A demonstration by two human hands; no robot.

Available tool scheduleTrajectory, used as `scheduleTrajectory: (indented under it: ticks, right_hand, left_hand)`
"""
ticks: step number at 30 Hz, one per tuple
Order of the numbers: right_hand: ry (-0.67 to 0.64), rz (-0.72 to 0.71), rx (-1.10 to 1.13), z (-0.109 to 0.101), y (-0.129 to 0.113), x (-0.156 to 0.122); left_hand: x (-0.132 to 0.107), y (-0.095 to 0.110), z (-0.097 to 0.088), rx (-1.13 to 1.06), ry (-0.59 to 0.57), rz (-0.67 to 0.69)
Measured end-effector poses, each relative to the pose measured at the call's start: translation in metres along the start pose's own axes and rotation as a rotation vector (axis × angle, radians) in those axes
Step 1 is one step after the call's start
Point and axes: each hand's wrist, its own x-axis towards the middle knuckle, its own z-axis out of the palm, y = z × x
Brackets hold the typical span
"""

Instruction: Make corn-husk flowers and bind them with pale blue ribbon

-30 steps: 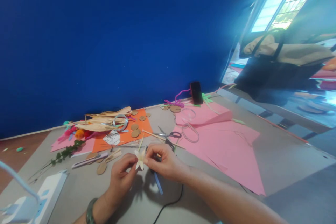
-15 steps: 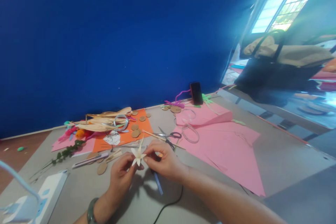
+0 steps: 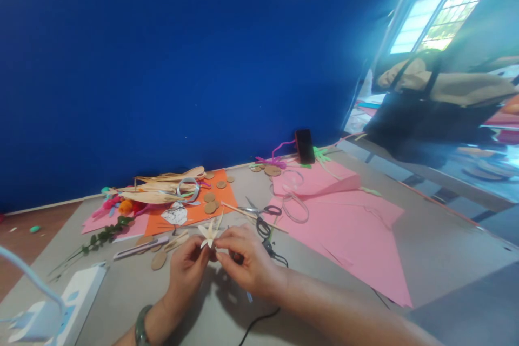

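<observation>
A small cream-coloured flower (image 3: 209, 233) with pointed petals, like dried husk, stands up between my two hands low in the view. My left hand (image 3: 187, 266) is closed on its base from the left, thumb and fingers pinched. The fingers of my right hand (image 3: 248, 260) are pinched together at the right side of the same flower, just below its petals. What exactly lies between the fingertips is hidden. Beyond my right hand lie scissors (image 3: 263, 226) with dark handles. A narrow bluish stick (image 3: 249, 297) pokes out beneath that hand.
Left are a utility knife (image 3: 141, 247), a leafy sprig (image 3: 106, 232) and a white power strip (image 3: 79, 303). Dried husks (image 3: 152, 194) and cardboard discs (image 3: 210, 207) lie on orange paper (image 3: 229, 186). Pink sheets (image 3: 352, 238) spread rightward; a phone (image 3: 305, 146) leans behind. A black cord (image 3: 259, 321) runs in front.
My right fingers have shifted left and down from a petal to the flower's base. The flower has tilted, its petals pointing more upward. More of the black cord shows beyond my right hand.
</observation>
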Motion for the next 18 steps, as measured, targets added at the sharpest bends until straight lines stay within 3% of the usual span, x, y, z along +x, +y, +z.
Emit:
scheduleTrajectory:
  ticks: [9,18]
  right_hand:
    - [-0.146,0.008,0.012,-0.0018,-0.0059,-0.0002]
    - [-0.179,-0.010,0.117,0.0017,0.0011,-0.0011]
  left_hand:
    - [0.0052,0.0032,-0.0060,0.203,0.008,0.116]
    - [0.0059,-0.0014,-0.0091,0.252,0.021,0.252]
